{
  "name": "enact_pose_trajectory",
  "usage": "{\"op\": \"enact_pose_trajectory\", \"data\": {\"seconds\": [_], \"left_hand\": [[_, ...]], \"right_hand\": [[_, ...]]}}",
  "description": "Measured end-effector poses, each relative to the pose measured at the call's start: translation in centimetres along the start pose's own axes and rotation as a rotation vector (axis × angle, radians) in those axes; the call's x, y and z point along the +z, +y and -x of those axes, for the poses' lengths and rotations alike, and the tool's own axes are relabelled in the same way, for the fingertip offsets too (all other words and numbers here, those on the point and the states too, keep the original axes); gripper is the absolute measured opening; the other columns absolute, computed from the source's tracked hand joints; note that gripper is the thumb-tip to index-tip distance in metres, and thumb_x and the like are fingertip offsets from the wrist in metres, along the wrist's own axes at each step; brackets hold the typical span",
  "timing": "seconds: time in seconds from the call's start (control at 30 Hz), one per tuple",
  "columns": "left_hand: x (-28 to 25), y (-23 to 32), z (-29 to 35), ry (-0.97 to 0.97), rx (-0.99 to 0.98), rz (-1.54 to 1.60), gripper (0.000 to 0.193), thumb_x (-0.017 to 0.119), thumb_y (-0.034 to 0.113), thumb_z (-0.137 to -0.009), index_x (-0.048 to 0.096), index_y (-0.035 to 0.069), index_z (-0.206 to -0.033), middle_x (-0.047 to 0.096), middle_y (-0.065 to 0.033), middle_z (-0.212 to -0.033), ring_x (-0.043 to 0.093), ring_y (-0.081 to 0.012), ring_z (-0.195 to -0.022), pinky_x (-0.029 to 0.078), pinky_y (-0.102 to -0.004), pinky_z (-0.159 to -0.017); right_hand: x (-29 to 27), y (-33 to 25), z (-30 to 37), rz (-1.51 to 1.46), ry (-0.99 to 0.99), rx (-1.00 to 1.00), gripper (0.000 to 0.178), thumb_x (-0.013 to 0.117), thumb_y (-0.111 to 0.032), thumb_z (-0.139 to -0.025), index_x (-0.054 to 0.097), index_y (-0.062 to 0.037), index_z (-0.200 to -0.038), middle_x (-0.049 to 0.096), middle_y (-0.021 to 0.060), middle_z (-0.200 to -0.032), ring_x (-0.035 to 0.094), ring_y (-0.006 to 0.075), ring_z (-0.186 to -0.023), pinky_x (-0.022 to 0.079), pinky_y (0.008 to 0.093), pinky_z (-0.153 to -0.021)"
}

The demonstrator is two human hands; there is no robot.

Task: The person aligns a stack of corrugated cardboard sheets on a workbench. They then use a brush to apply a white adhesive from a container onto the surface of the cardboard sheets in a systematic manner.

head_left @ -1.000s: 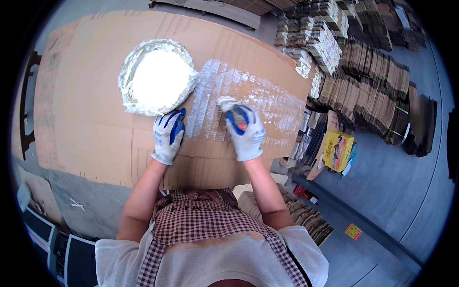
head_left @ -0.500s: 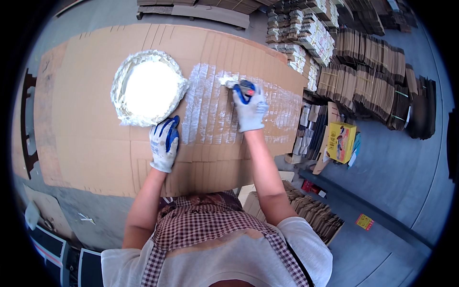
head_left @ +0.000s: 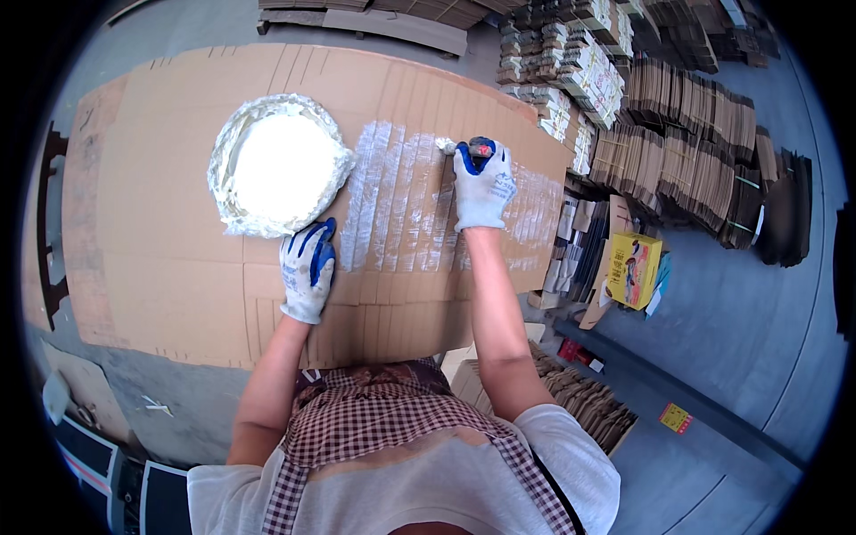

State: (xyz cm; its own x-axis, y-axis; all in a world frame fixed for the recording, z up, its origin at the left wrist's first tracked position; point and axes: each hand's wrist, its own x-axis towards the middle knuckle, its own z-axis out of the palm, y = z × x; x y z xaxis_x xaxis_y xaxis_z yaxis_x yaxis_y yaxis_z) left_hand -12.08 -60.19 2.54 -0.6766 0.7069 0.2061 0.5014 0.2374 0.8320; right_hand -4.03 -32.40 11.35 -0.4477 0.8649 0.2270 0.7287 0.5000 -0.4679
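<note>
My right hand (head_left: 486, 187), in a white glove with blue fingers, is closed around a dark brush (head_left: 481, 148) with a red mark. White paste (head_left: 444, 144) clings to its left end; the glove hides much of the brush. Below it, streaky white strokes cover part of a large cardboard sheet (head_left: 169, 187). Left of the strokes sits a round tub (head_left: 223, 192) of bright white paste, its rim thickly crusted. My left hand (head_left: 308, 272), gloved alike, lies on the cardboard by the tub's lower right rim, fingers stretched out.
Bundled cardboard stacks (head_left: 678, 160) stand on the floor at the right. A yellow box (head_left: 633, 270) is beside the sheet's right edge. More flat cardboard (head_left: 584, 397) leans near my right elbow. Past the far edge lies another stack (head_left: 392, 27).
My right hand has moved a little to the right and slightly away from me with the brush. My left hand stays by the tub.
</note>
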Motion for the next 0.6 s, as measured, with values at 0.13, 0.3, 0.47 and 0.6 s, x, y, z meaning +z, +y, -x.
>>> {"op": "enact_pose_trajectory", "data": {"seconds": [0.13,0.3,0.47,0.6], "left_hand": [[-0.4,0.3,-0.4,-0.021,-0.003,0.002,0.045,0.053,0.037,-0.094,0.063,0.005,-0.124,0.063,-0.014,-0.122,0.055,-0.0341,-0.113,0.035,-0.0465,-0.103],[-0.1,0.4,-0.2,0.004,-0.012,0.003,0.045,0.053,0.037,-0.094,0.064,0.005,-0.123,0.063,-0.0147,-0.121,0.055,-0.0348,-0.113,0.035,-0.0468,-0.104],[-0.1,0.4,-0.3,-0.01,-0.014,0.001,0.046,0.052,0.038,-0.094,0.063,0.005,-0.124,0.062,-0.0153,-0.123,0.054,-0.0351,-0.114,0.034,-0.0476,-0.105],[0.1,-0.1,0.0,-0.003,-0.009,0.002,0.046,0.053,0.038,-0.093,0.063,0.005,-0.125,0.062,-0.0158,-0.123,0.054,-0.0355,-0.115,0.034,-0.0476,-0.105]], "right_hand": [[1.0,-1.2,0.0,-0.065,-0.019,-0.061,0.033,0.076,-0.03,-0.079,0.063,-0.0085,-0.101,0.063,0.0129,-0.099,0.065,0.0322,-0.089,0.052,0.0405,-0.079],[0.2,1.2,-0.9,0.06,-0.015,0.038,0.032,0.076,-0.03,-0.078,0.062,-0.0089,-0.099,0.063,0.012,-0.098,0.065,0.0318,-0.088,0.052,0.0411,-0.079],[-1.9,1.3,1.3,-0.078,-0.086,0.014,0.033,0.076,-0.027,-0.079,0.064,-0.0083,-0.102,0.064,0.0126,-0.099,0.065,0.0326,-0.089,0.052,0.0402,-0.081],[-3.9,1.7,3.6,0.032,-0.231,0.088,0.035,0.076,-0.027,-0.079,0.064,-0.0075,-0.105,0.064,0.0132,-0.098,0.065,0.0315,-0.091,0.052,0.0391,-0.082]]}}
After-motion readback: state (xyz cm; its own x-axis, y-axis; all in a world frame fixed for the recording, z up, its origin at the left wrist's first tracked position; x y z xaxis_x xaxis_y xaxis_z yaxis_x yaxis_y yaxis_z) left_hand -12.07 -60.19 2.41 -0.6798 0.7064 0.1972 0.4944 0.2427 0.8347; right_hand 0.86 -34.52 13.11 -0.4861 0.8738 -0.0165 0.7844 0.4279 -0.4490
